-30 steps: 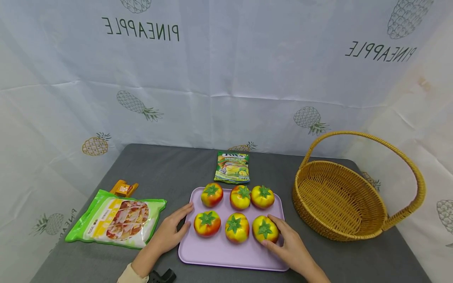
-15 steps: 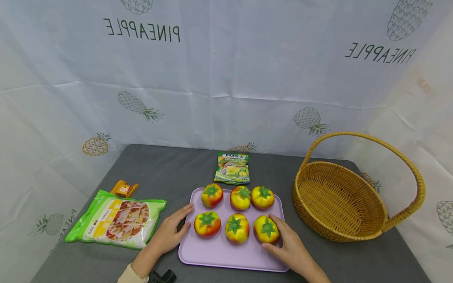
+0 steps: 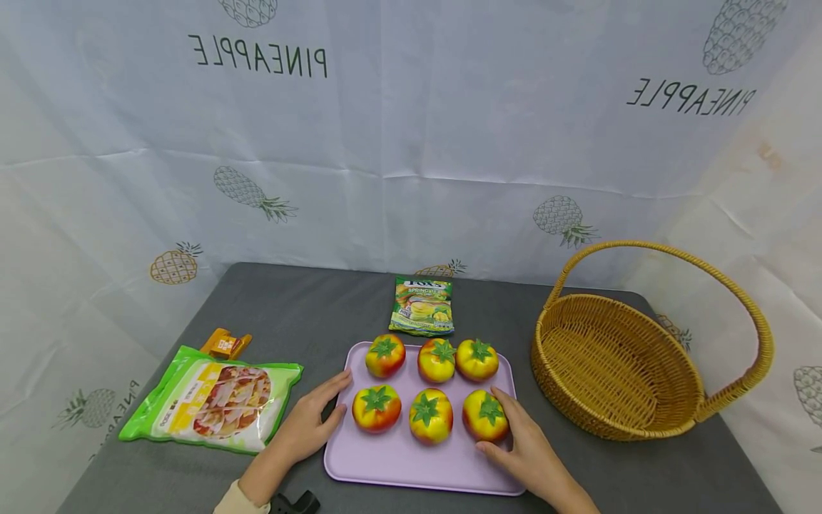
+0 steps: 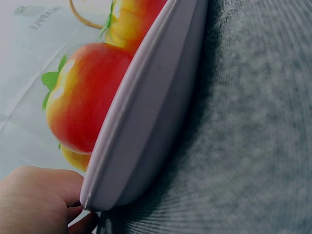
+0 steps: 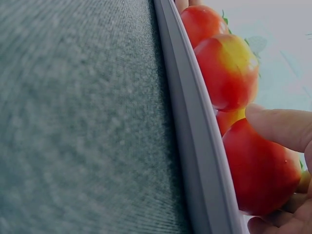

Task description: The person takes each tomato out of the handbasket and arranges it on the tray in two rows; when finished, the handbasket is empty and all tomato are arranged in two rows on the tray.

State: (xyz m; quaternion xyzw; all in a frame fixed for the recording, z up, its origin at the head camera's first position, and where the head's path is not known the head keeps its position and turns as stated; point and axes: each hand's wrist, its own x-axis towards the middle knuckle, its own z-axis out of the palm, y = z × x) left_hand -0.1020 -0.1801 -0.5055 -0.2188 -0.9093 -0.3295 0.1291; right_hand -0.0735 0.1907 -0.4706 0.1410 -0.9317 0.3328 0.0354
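Observation:
Several red-and-yellow tomatoes with green star-shaped leaves, such as the front middle tomato (image 3: 431, 425), stand in two rows on a lilac tray (image 3: 411, 467). My right hand (image 3: 529, 450) grips the front right tomato (image 3: 478, 414) between thumb and fingers. In the right wrist view that tomato (image 5: 261, 170) sits just inside the tray's rim, the thumb (image 5: 278, 126) on its upper side. My left hand (image 3: 307, 422) holds the tray's left edge. The left wrist view has this hand (image 4: 39, 200) at the end of the tray's side wall (image 4: 146, 126).
A wicker basket (image 3: 642, 426) with a tall handle stands to the right of the tray. Behind the tray lies a green candy bag (image 3: 422, 307). On the left are a green-and-white food bag (image 3: 215, 403) and a small orange packet (image 3: 225, 344).
The front right tomato has shifted slightly to the right in my right hand and turned, its leaf star now tipped rightward. My left hand has stayed on the tray edge.

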